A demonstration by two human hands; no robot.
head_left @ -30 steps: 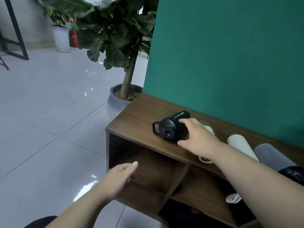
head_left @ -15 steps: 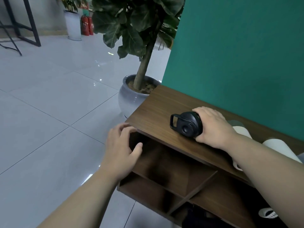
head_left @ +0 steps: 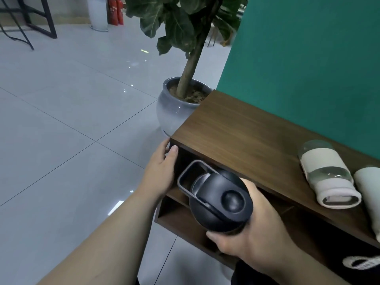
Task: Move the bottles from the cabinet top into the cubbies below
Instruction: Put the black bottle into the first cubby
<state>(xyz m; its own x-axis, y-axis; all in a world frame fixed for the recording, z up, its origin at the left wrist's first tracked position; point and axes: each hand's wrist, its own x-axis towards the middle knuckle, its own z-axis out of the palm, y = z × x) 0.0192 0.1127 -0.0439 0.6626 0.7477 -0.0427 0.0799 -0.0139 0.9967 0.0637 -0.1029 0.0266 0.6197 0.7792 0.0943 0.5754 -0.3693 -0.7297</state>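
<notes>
My right hand [head_left: 255,241] grips the black bottle [head_left: 221,199], lid and carry loop facing me, in front of the upper left cubby [head_left: 183,161] of the dark wooden cabinet [head_left: 242,132]. My left hand [head_left: 162,171] clasps the cabinet's left front corner, thumb on the side panel's edge. On the cabinet top at the right lies a clear bottle with a cream sleeve [head_left: 327,173], and beside it a white bottle [head_left: 370,198] cut off by the frame edge.
A large potted plant [head_left: 178,103] in a grey pot stands on the tiled floor against the cabinet's left end. A green wall [head_left: 308,58] rises behind the cabinet. A black item with a white logo [head_left: 362,262] shows at lower right. Fire extinguishers [head_left: 115,11] stand far back.
My right hand lifted the black bottle off the cabinet top and brought it down in front of the cubbies. My left hand moved onto the cabinet's left corner. The view shifted closer.
</notes>
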